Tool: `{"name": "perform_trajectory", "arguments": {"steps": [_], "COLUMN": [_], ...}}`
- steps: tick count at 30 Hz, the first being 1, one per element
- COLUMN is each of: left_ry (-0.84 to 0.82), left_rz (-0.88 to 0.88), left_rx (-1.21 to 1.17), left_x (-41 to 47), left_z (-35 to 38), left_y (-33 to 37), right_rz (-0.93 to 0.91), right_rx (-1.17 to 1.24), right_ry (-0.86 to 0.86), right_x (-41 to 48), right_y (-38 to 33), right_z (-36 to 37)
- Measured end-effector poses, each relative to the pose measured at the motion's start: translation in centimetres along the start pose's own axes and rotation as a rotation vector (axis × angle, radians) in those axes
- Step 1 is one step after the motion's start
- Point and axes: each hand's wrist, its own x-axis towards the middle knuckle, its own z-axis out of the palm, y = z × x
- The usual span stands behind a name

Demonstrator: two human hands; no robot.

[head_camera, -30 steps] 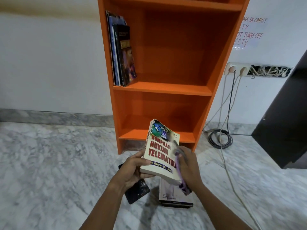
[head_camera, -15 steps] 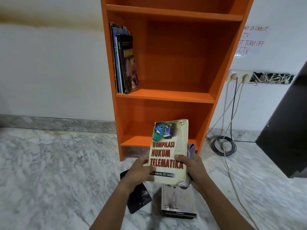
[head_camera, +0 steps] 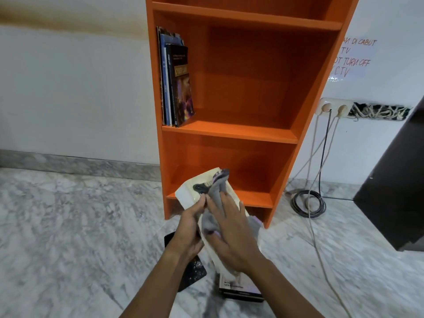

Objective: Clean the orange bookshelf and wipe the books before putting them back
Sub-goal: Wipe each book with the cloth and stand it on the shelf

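Observation:
The orange bookshelf [head_camera: 250, 131] stands against the white wall. A few books [head_camera: 176, 83] lean at the left end of its middle shelf. In front of the bottom shelf my left hand [head_camera: 190, 228] grips a cream paperback [head_camera: 190, 191] by its left edge, its back side turned up. My right hand [head_camera: 231, 232] lies flat over the book and presses a grey cloth [head_camera: 215, 196] against the cover, fingers fairly straight. Most of the book is hidden under the cloth and my right hand. On the floor below lie a dark book [head_camera: 192, 271] and a small stack of books [head_camera: 238, 290].
The floor is grey-white marble [head_camera: 68, 226]. Right of the shelf a wall socket [head_camera: 335, 107] feeds cables that run down to a coil [head_camera: 307, 204] on the floor. A dark piece of furniture [head_camera: 394, 191] stands at the far right.
The paperback has been flipped from its titled front cover to the plain side. My right hand has come from the book's right edge onto the top, pressing the cloth on it.

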Motion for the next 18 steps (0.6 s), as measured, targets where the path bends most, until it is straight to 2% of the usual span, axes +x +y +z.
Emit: {"name": "perform_trajectory", "arguments": {"steps": [3,5,7,12,15,18], "left_ry": [-0.066,-0.091,-0.074,0.0,0.046,0.029], "left_rz": [-0.043,-0.05,-0.055,0.013,0.049,0.066], "left_rx": [0.051,0.035,0.0,0.019,-0.031,-0.092], "left_x": [-0.4,-0.4,-0.6,-0.9,-0.6,-0.1], "left_z": [0.4,0.2,0.1,-0.1,-0.8,-2.0], "left_y": [0.1,-0.2,-0.4,-0.2,0.9,1.9], "right_rz": [0.025,0.031,0.111,0.485,0.625,0.669], "right_rx": [-0.134,-0.094,0.049,0.378,0.55,0.927], "right_ry": [0.09,0.115,0.131,0.148,0.098,-0.034], "right_x": [1.8,2.8,3.6,2.2,0.7,-0.5], "right_y": [0.2,0.9,1.5,2.3,2.7,3.9], "right_z": [-1.8,-2.7,-3.5,-4.0,-3.0,-2.8]}}
